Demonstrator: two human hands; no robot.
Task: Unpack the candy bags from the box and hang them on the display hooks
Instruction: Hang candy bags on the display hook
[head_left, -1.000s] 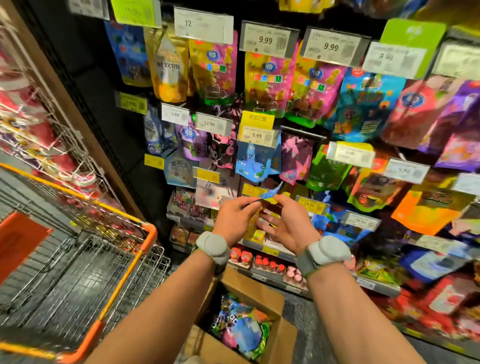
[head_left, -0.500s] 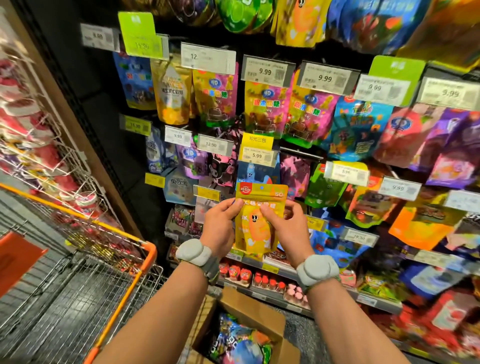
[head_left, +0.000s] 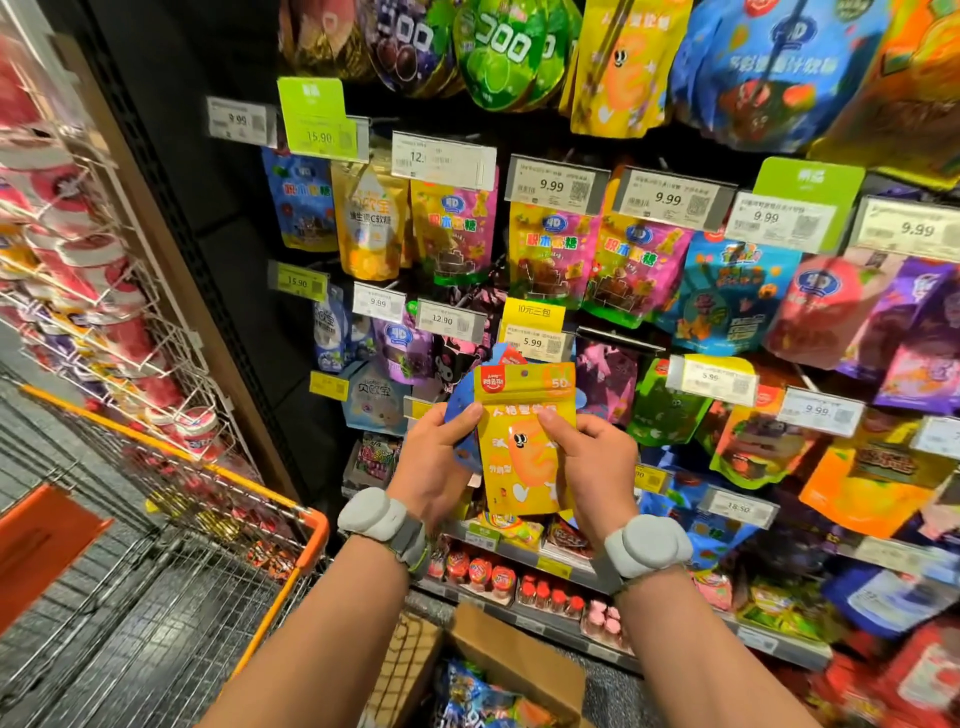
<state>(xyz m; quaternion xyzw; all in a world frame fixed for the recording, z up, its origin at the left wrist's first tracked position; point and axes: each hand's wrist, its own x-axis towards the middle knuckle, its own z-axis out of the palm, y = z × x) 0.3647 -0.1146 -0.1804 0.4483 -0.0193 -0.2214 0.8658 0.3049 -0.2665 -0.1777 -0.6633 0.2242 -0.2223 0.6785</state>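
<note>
A yellow candy bag (head_left: 524, 452) with an orange figure stands upright in front of the display, held by both hands. My left hand (head_left: 434, 462) grips its left edge together with a blue bag (head_left: 460, 410) behind it. My right hand (head_left: 592, 462) pinches the right side, thumb on the front. The hang hole at the bag's top sits just below the 5.99 price tag (head_left: 537, 340). The open cardboard box (head_left: 511, 657) with more colourful bags lies below, between my forearms.
Hooks full of candy bags cover the wall (head_left: 727, 291) ahead and to the right. An orange-rimmed wire shopping cart (head_left: 218, 525) stands at the left. A wire rack (head_left: 119, 332) with red-white tubs hangs at far left. Small jars line the low shelf (head_left: 519, 577).
Both hands have lifted the yellow bag from near the low shelf up to the hooks and turned it upright, face toward me. My view has tilted upward.
</note>
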